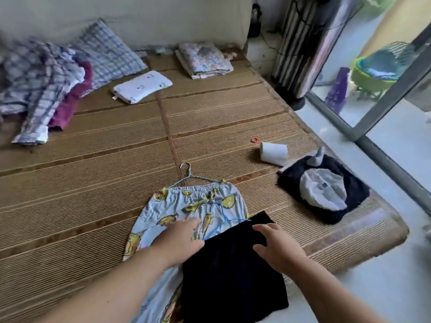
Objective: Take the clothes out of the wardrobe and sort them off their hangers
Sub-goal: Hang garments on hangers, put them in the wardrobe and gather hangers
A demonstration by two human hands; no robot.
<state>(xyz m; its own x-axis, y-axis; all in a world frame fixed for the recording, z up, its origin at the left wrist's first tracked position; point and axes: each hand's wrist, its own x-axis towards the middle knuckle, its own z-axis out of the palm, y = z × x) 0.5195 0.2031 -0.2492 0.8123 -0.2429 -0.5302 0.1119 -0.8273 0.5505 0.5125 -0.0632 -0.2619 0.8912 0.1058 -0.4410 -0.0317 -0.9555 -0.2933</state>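
Note:
Light blue patterned trousers (198, 206) with yellow prints lie on the woven mat (93, 194), their waistband on a thin wire hanger (186, 173). A dark navy garment (233, 276) lies over the trousers' lower part. My left hand (179, 243) rests flat on the trousers at the dark garment's left edge, fingers apart. My right hand (277, 248) rests on top of the dark garment, fingers spread. Neither hand grips anything that I can see.
A folded black and grey garment (324, 192) lies at the mat's right corner, a toilet roll (274, 153) beside it. A heap of checked and maroon clothes (42, 89) sits far left. Pillows (142, 87) and a folded blanket (203, 59) lie at the back. A glass door (382, 108) is at right.

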